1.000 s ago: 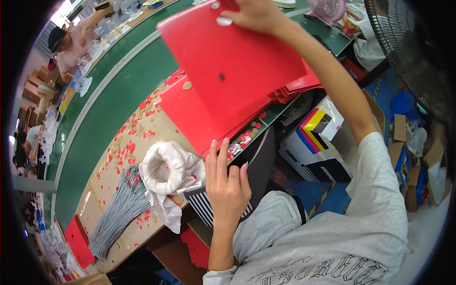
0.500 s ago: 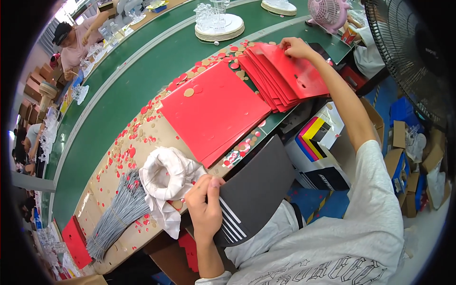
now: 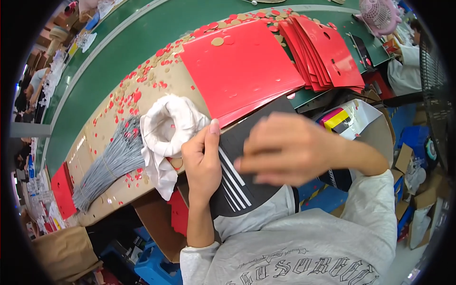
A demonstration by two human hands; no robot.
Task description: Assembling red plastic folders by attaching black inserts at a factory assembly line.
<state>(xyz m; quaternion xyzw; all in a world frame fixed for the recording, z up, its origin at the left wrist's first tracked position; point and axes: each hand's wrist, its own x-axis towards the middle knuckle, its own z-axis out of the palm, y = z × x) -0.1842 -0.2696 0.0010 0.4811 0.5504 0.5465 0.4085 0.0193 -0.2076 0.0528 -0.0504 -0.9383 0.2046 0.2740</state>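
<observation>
My left hand (image 3: 203, 164) is closed on the left edge of a black sheet (image 3: 261, 121) that lies over my lap, thumb on top. Several white strips (image 3: 233, 183) run side by side along that edge of the sheet. Above the sheet's middle, my right hand (image 3: 289, 149) is smeared by motion, so its fingers and anything in them are unclear. Beyond the sheet lies a stack of flat red sheets (image 3: 247, 71). To its right, more red pieces with punched holes (image 3: 332, 59) are fanned out in a pile.
A ring-shaped bundle of white cloth (image 3: 183, 126) sits beside my left hand, next to a tied bundle of grey wires (image 3: 111, 159). Red and tan discs (image 3: 137, 97) are scattered over the cardboard. A pink fan (image 3: 380, 16) stands far right; a black fan (image 3: 432, 71) is at the right edge.
My right hand has let go of the punched red pile and come back over the black sheet. The lifted red piece now lies flat on the pile. The view has shifted.
</observation>
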